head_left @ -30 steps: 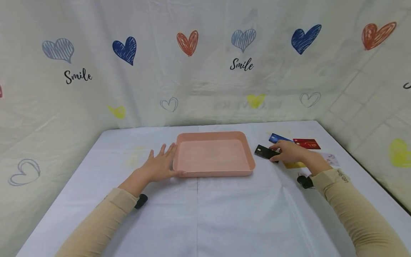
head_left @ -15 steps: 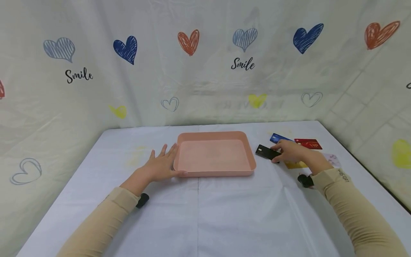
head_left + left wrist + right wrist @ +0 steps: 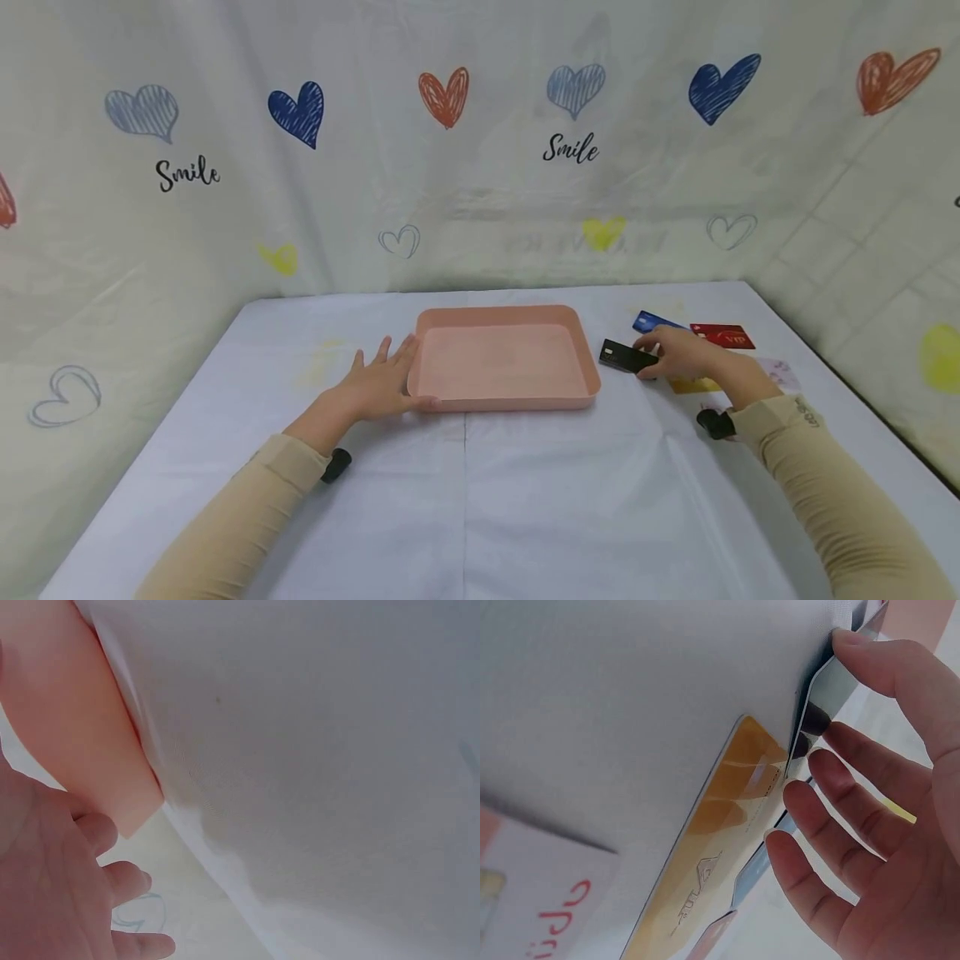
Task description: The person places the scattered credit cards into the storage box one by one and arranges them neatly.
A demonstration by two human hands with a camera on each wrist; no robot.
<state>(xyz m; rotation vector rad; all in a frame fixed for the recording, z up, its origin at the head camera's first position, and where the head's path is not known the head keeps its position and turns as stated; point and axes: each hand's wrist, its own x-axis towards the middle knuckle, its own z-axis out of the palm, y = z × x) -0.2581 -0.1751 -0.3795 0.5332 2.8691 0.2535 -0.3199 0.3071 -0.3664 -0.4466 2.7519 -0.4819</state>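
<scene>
Left hand (image 3: 377, 387), fingers fanned wide, thumb and fingertips at the left end of the pink tray (image 3: 501, 360). Across on the other side, the right hand (image 3: 684, 354) pinches the black card (image 3: 621, 356) just right of the tray. A blue card (image 3: 649, 320) and red card (image 3: 723, 336) lie beyond, a gold card (image 3: 693, 385) partly hidden below that hand.

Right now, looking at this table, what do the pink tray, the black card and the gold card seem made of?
Pink tray: probably molded plastic, satin finish, from its even color and rounded corners.
Black card: likely stiff, glossy plastic; it's thin, with mirror-like reflections.
Gold card: likely plastic too, shiny, with reflected bands across it; a metallic coating is possible.
</scene>
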